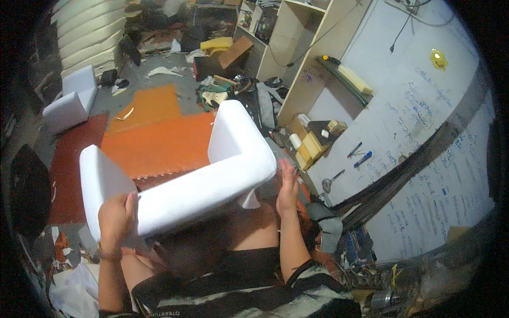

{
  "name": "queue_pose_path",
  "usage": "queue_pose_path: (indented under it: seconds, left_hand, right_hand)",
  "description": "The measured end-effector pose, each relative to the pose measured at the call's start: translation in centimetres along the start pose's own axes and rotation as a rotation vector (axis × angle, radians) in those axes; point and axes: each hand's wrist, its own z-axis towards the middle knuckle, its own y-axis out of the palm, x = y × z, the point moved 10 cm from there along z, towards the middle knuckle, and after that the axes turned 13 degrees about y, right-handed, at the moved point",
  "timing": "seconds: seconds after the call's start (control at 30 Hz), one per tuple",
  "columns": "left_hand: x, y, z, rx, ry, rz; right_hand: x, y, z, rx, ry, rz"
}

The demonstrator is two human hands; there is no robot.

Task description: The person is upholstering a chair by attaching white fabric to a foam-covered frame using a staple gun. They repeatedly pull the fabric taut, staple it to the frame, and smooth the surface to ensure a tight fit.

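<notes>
A white, padded U-shaped piece (196, 193), like the back and arms of a small seat, rests across my lap with its two arms pointing away from me. My left hand (116, 220) grips its near left edge, thumb on top. At the right corner, my right hand (287, 191) is held upright with fingers stretched out; whether it touches the cover I cannot tell. A loose flap of white cloth (249, 199) hangs from the underside near that corner.
Orange sheets (154, 143) cover the floor ahead. Another white padded piece (71, 108) stands at the far left. Shelving (297, 58) and a white board with handwriting (413, 116) rise on the right. Scraps and tools clutter the floor; white cloth (77, 289) lies at lower left.
</notes>
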Motion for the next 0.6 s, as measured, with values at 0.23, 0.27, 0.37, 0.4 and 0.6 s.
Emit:
queue_pose_path:
  seconds: [0.23, 0.27, 0.37, 0.4, 0.6]
  left_hand:
    - [4.6, -0.1, -11.1, 0.169, 0.118, -0.043]
    - [5.0, 0.2, -11.8, 0.122, 0.111, -0.09]
    - [5.5, 0.4, -13.2, 0.126, 0.103, -0.24]
    - [3.9, 0.7, -13.8, 0.198, 0.104, -0.298]
    - [-2.3, -5.0, -11.4, 0.565, -0.004, 0.149]
  right_hand:
    - [0.9, -1.7, -6.9, 0.089, 0.066, 0.093]
    - [1.5, -2.8, -7.6, 0.089, 0.069, 0.075]
    - [2.4, -5.2, -9.1, 0.088, 0.051, 0.068]
    - [3.4, -6.3, -9.8, 0.096, 0.049, 0.086]
    - [6.5, -8.9, -11.0, 0.109, 0.079, 0.207]
